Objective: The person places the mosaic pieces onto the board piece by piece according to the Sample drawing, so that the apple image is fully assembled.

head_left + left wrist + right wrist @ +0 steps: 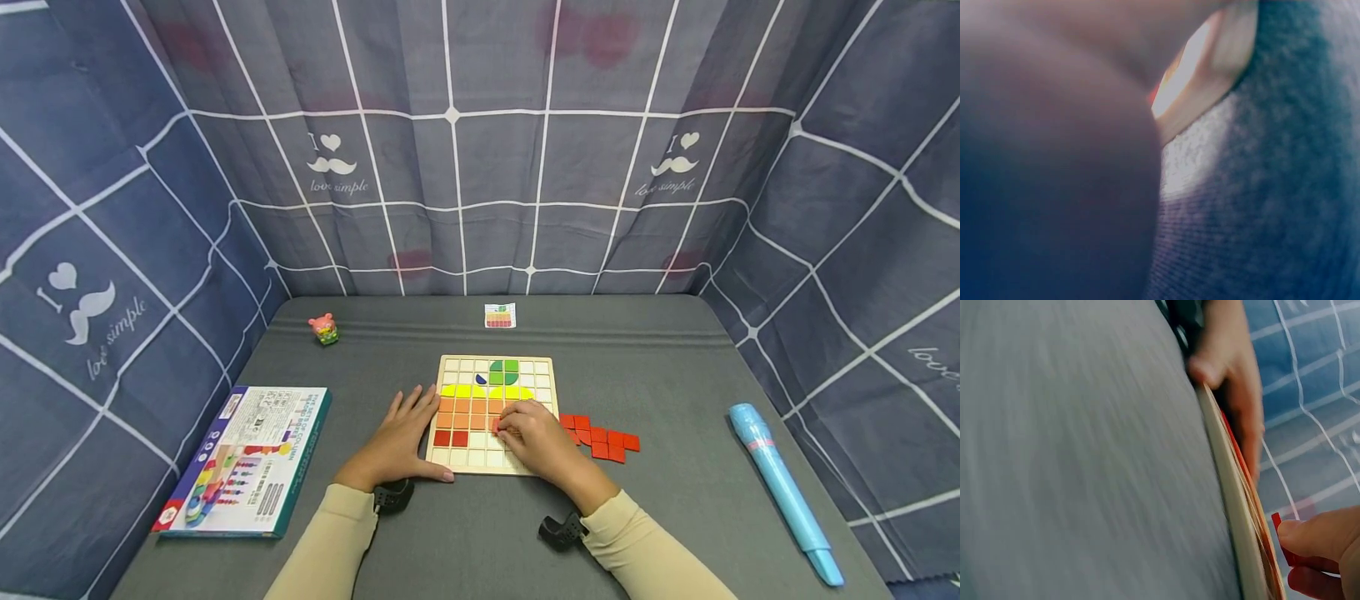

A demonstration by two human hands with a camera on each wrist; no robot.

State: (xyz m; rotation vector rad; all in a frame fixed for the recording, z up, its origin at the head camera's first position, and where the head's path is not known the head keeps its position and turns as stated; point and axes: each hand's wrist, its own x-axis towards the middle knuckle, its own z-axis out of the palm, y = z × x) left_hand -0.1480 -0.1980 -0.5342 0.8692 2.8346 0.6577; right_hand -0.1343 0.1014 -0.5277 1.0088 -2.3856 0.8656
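A wooden grid board lies flat on the grey table. My left hand rests along its left edge, fingers spread and thumb at the near corner. Over the board's right half, my right hand pinches a red tile between thumb and fingers. On the grid are two red squares at the left, rows of orange squares, yellow rounded pieces, green pieces and one dark blue piece. Several loose red tiles lie right of the board, partly behind my right hand.
A small picture card lies beyond the board. The pink-headed toy figure stands at the back left, with a printed box nearer on the left. Far right lies a long light-blue case. Grid-patterned curtains enclose the table.
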